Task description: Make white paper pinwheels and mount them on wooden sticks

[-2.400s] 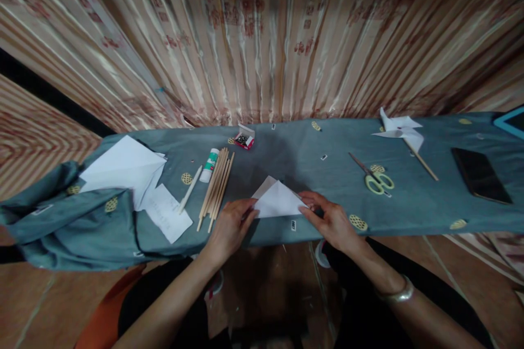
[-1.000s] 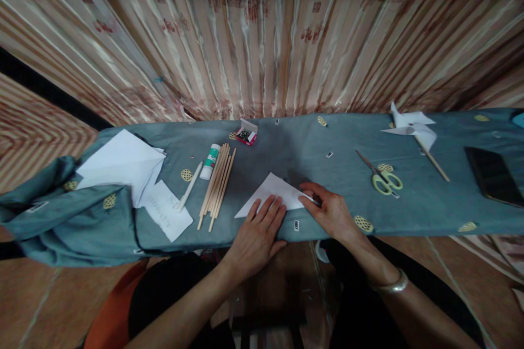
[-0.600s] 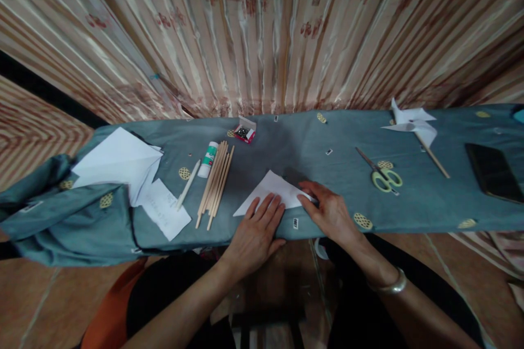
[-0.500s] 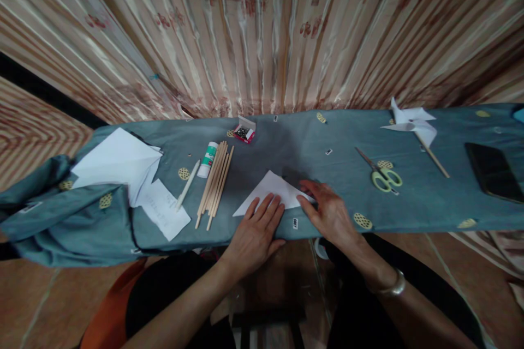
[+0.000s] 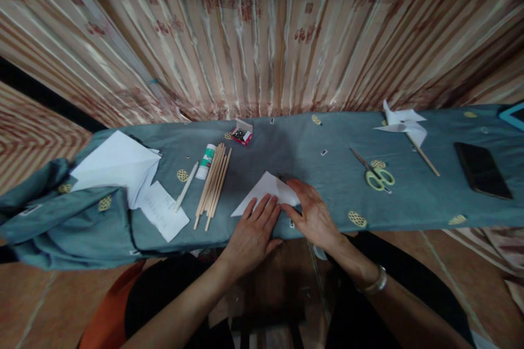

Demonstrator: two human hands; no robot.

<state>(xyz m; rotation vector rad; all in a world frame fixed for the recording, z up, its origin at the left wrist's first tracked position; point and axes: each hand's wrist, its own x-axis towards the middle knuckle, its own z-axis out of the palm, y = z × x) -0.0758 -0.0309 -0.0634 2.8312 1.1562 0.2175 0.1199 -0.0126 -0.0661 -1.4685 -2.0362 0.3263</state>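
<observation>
A white sheet of paper [image 5: 267, 184] lies folded into a triangle near the table's front edge. My left hand [image 5: 251, 232] rests flat on its lower edge, fingers stretched out and holding nothing. At the triangle's right corner is my right hand [image 5: 313, 211], with thumb and forefinger apart. Its fingertips touch the paper along the right side, and the thumb reaches close to my left fingertips. Left of the paper lies a bundle of wooden sticks [image 5: 213, 185], beside a glue stick [image 5: 205, 162] and a white pen [image 5: 187, 185].
Behind the paper stands a small open box of metal pins [image 5: 242, 133]. Green-handled scissors [image 5: 379, 178], a paper pinwheel [image 5: 405, 122] and a dark phone [image 5: 483, 170] lie to the right. Stacked paper [image 5: 114, 161] and a written note [image 5: 164, 211] are at left.
My right hand has slid left along the triangle's right side, bringing its thumb near my left hand. My left hand has stayed on the paper. The view has shifted slightly.
</observation>
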